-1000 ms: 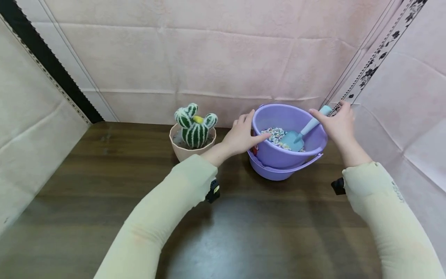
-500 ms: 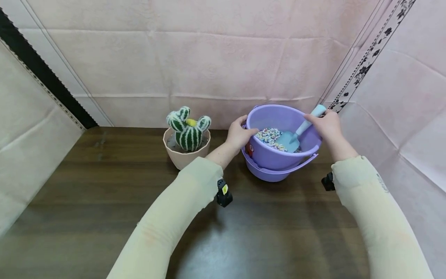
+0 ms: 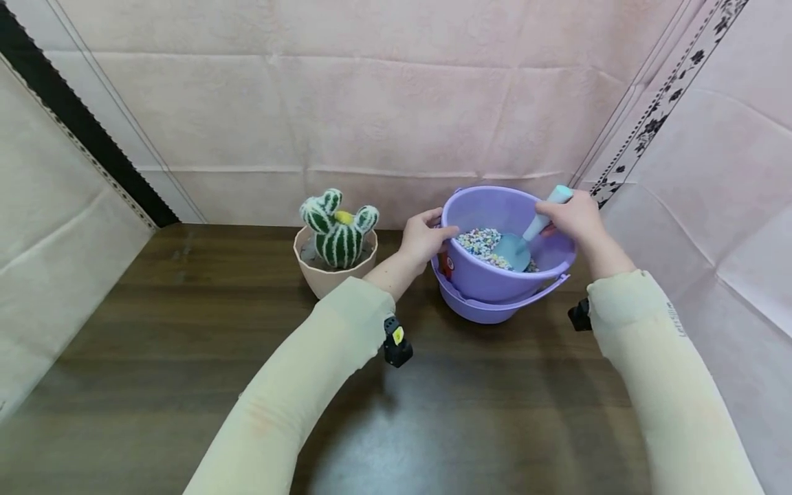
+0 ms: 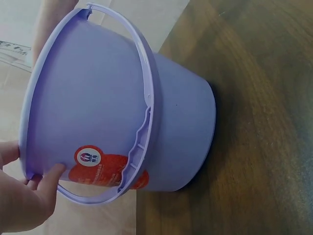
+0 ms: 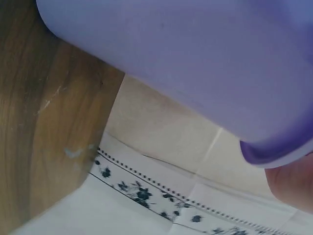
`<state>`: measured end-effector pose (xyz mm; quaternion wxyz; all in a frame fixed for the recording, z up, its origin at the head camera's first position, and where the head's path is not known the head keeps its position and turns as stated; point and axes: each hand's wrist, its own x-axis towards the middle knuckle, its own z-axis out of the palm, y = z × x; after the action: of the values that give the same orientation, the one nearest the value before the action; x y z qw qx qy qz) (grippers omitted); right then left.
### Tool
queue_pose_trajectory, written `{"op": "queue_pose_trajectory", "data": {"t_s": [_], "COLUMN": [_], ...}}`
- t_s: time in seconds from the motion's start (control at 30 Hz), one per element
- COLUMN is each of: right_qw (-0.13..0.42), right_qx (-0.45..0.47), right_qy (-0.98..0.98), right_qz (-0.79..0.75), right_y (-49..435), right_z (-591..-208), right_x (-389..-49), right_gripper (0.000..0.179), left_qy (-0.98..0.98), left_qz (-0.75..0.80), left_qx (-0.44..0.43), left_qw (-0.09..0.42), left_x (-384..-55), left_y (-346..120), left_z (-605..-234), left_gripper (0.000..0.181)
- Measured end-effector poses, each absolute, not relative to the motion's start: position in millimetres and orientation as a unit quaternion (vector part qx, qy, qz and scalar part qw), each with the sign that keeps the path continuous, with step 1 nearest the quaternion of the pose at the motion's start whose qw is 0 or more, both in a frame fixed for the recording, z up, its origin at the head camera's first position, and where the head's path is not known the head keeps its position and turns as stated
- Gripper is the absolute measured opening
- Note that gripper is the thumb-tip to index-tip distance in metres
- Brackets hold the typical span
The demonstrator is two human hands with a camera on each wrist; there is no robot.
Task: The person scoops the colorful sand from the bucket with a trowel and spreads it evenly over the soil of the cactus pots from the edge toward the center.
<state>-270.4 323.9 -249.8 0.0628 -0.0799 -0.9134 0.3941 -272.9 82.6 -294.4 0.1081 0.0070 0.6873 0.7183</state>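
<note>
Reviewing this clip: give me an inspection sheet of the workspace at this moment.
Surface: brown wood-grain table, with a few pale marks in the right wrist view.
Job's things: purple bucket standing on the table, its carrying handle hanging down in front; small multicoloured bits inside, a blue scoop with its blade among them.
Clutter: knitted cactus in a pot, left of the bucket and apart from it.
Left hand: holds the bucket near its rim.
Right hand: grips the scoop.
Cables: nothing seen.
Surroundings: pale creased sheets behind and on both sides; flowered border at the right.
</note>
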Motion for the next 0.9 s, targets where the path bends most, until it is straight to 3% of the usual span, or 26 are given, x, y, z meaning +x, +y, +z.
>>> {"op": "queue_pose_trajectory", "data": {"t_s": [0.2,0.43,0.9], "right_qw": [0.034,0.056,0.090], "right_qx": [-0.103,-0.121,-0.129], "right_qy": [-0.894,-0.889,-0.776], "right_qz": [0.434,0.439,0.611], "right_y": [325,321,299], "right_z": [-247,-249,-258], "right_x": [-268,-266,-265], "right_gripper": [0.017,0.017,0.007], "left_qy": [0.684,0.689,0.686], "left_qz": [0.724,0.720,0.723], "left_qx": [0.004,0.019,0.019], "left_qw": [0.092,0.082,0.083], "left_x": [-274,-274,-274], "left_y": [85,85,86], "left_z": [-300,-303,-304], "left_gripper": [0.052,0.053,0.056]}}
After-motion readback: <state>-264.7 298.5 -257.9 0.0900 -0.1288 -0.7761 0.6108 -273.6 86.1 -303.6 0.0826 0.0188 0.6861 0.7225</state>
